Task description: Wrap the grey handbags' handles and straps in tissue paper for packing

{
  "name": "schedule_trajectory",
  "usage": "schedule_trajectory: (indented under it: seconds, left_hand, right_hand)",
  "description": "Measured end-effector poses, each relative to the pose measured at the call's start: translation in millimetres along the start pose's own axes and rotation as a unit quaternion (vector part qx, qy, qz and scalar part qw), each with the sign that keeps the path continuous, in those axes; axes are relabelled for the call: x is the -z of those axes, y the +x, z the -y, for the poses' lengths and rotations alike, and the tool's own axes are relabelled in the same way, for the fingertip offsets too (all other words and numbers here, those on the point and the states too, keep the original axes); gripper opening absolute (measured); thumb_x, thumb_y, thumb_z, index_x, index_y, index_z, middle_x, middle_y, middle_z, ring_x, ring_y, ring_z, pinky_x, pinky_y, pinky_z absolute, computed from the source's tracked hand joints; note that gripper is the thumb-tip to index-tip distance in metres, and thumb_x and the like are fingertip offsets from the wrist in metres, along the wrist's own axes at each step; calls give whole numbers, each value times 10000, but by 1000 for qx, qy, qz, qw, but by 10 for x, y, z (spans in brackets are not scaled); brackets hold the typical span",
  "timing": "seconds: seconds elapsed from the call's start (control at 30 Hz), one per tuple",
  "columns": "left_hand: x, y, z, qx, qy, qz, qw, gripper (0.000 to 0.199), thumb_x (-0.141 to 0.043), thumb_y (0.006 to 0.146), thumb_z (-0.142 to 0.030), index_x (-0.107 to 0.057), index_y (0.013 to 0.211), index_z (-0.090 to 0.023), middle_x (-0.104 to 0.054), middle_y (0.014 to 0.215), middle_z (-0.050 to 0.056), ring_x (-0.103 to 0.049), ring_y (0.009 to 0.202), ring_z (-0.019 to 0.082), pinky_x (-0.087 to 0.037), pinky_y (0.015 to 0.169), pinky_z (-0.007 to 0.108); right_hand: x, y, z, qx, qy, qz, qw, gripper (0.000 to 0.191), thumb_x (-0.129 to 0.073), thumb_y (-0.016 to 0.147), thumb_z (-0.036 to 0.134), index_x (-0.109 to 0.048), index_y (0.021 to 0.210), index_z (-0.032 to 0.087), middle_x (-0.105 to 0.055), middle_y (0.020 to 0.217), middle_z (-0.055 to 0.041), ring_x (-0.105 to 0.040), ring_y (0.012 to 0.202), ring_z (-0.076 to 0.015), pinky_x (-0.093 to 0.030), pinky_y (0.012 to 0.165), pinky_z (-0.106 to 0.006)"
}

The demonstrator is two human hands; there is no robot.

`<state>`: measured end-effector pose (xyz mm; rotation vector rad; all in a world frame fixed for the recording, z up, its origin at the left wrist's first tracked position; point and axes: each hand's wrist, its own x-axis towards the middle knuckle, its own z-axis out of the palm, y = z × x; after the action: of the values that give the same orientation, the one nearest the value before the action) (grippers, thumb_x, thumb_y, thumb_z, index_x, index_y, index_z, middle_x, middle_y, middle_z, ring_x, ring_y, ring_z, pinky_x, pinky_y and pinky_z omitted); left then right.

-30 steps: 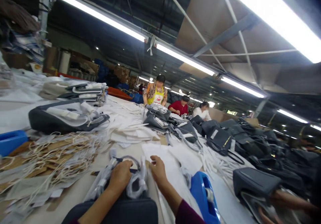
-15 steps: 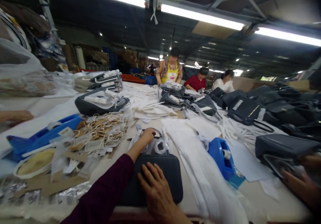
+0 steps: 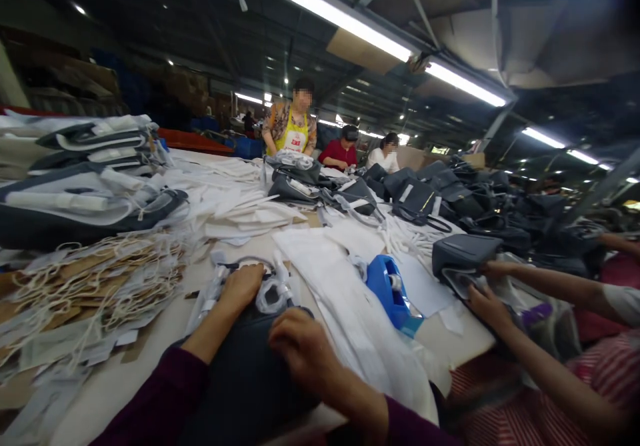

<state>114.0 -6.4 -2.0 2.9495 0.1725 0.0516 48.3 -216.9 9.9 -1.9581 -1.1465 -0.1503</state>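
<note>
Down your left side there's a bare strip of bench between the stringed hang tags and your dark handbag, so some room there. On your right, white sheeting runs close along the bag, then the blue tape dispenser, then another open patch before the bench's near edge, where a co-worker's hands work a second dark bag. The bag sits right in front of you, its near end running out of view at the bottom.

And there's the change: half a second ago your right hand lay spread flat on the panel; now it's drawn up and bunched by the bag's right side, while your left stays up by the handle.

Your left hand bends over the far end, knuckles up, beside a plastic-wrapped coil; its grip is curled in, fingertips hidden, so I can't tell what it has. Your right grip is half curled and blurred; whether it pinches anything, I can't tell.
</note>
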Motion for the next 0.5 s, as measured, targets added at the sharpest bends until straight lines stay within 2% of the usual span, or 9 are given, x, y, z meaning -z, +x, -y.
schedule_trajectory:
  seconds: [0.07,0.13,0.23,0.3,0.37,0.5]
  left_hand:
    - [26,-12,-19,4,3,10,1000,354,-282,937,-258,-599,1040,-139,-654,1095,168,-627,1004,292,-485,820,398]
    - [49,-27,-33,2,0,12,1000,345,-295,928,-241,-602,1044,-136,-650,1110,171,-625,1010,293,-482,829,402]
    - [72,-46,-38,3,-6,12,1000,345,-294,920,-216,-605,1041,-131,-649,1115,178,-626,1004,299,-482,830,414]
    - [76,-52,-31,5,-10,12,1000,348,-289,919,-211,-607,1030,-123,-650,1106,184,-626,1002,308,-484,824,420]
    - [68,-50,-20,3,-15,9,1000,346,-288,920,-209,-609,1015,-121,-654,1091,186,-626,1001,315,-486,819,422]
    - [27,-37,8,-1,-13,-6,1000,349,-278,923,-198,-609,1006,-128,-662,1067,179,-633,988,312,-491,811,424]
  right_hand:
    - [426,165,-284,-150,-32,-90,984,97,-590,799,190,-645,721,205,-644,756,-7,-601,746,-149,-470,707,-240]
    - [857,302,-652,-302,-110,-119,939,60,-627,744,165,-648,698,198,-650,724,-1,-598,720,-146,-450,708,-232]
    - [1316,419,-1193,-388,-166,-117,899,130,-590,655,48,-638,615,162,-621,619,-32,-605,693,-178,-436,698,-262]
    - [1431,453,-1461,-429,-188,-107,877,140,-592,596,18,-610,546,147,-594,561,-48,-617,702,-208,-440,702,-284]
    - [1417,481,-1643,-463,-208,-101,855,120,-622,564,24,-598,530,137,-600,565,-77,-635,753,-257,-454,719,-319]
    - [1246,551,-1831,-497,-242,-106,826,125,-650,569,31,-652,672,102,-669,811,-209,-633,938,-365,-468,781,-411]
